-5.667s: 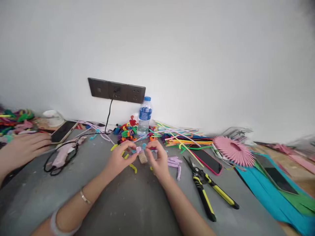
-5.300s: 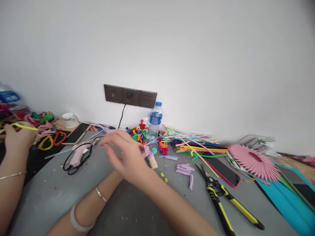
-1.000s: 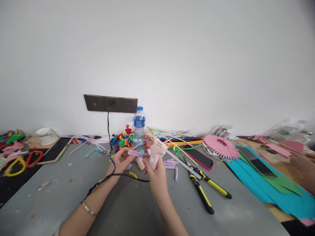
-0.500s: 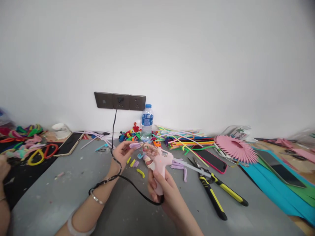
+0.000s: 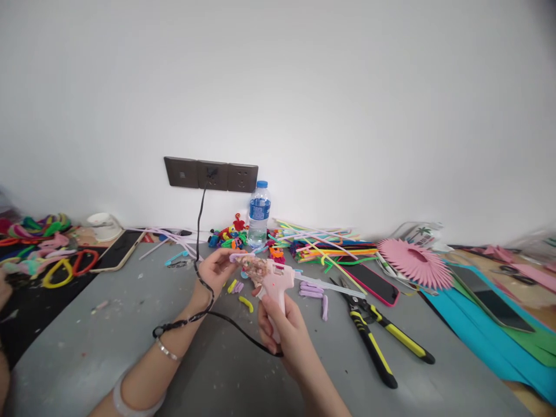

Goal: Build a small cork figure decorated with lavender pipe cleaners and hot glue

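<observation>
My right hand (image 5: 278,321) is wrapped round the handle of a pale pink glue gun (image 5: 279,279), with a clear glue stick (image 5: 330,285) out of its back. Between the fingertips of my left hand (image 5: 215,275) is a small purple fuzzy piece (image 5: 241,256), and the gun's front end is right beside it. The nozzle tip is too small to make out. A black cord (image 5: 243,330) runs from the gun across my left wrist to the wall. Under and beside the gun lie yellow pieces (image 5: 245,304) and purple pieces (image 5: 311,289) on the grey mat (image 5: 130,324).
Yellow-black pliers (image 5: 373,341) lie at right by a phone (image 5: 373,284) and a pink pleated paper ring (image 5: 414,263). A water bottle (image 5: 259,211) stands at the back beside coloured fuzzy sticks (image 5: 334,249). Scissors (image 5: 58,273) and another person's hand (image 5: 4,289) are at left.
The glue gun has turned more level and moved slightly left and up, its front closer to the purple piece. My left hand still pinches that piece. The view has shifted a little.
</observation>
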Action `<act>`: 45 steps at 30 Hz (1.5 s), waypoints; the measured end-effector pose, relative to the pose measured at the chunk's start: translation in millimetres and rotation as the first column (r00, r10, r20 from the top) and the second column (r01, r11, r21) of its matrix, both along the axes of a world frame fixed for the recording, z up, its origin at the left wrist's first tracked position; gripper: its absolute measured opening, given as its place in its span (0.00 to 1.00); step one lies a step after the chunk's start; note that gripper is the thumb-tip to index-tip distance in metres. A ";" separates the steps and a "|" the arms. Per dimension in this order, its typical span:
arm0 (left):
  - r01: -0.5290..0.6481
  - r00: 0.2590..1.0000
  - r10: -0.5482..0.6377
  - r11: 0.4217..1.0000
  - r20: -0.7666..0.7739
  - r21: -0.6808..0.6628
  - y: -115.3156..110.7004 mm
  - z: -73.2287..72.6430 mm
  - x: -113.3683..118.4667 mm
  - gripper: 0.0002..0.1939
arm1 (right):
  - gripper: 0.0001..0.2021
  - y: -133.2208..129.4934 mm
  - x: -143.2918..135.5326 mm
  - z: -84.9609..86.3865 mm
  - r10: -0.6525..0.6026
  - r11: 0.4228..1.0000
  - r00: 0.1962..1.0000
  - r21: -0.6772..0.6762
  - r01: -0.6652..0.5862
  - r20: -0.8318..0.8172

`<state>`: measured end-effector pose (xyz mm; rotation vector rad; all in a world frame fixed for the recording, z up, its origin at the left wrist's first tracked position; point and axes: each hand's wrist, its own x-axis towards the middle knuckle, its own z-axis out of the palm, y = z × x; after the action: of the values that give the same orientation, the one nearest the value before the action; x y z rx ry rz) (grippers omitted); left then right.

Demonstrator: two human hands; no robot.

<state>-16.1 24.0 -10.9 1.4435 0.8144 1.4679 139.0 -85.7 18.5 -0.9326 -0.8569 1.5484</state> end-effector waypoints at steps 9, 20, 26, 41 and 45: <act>0.003 1.000 -0.003 1.000 -0.007 -0.003 0.5 -0.8 -0.7 0.17 | 0.26 1.7 0.0 -0.5 0.006 1.000 0.999 -0.017 -0.006 0.034; -0.011 1.000 0.011 1.000 0.001 -0.023 1.1 -1.0 0.9 0.19 | 0.24 0.6 2.0 0.6 -0.016 0.999 0.999 -0.033 0.017 0.051; -0.025 1.000 0.025 0.999 0.004 -0.036 -0.5 1.6 1.5 0.18 | 0.23 0.9 5.3 -2.8 -0.037 0.999 0.997 -0.027 0.039 0.069; -0.041 0.999 0.041 0.999 -0.030 -0.011 0.0 0.1 -1.3 0.16 | 0.21 5.1 13.0 -9.7 -0.088 0.995 0.990 -0.040 0.093 0.106; -0.053 0.998 0.053 0.999 -0.022 -0.010 0.3 -2.2 -1.6 0.17 | 0.22 6.0 15.3 -10.8 -0.103 0.993 0.988 -0.045 0.108 0.112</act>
<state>-17.6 24.3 -13.1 1.4424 0.8789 1.4878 154.3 -79.7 7.7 -1.0914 -0.8344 1.4446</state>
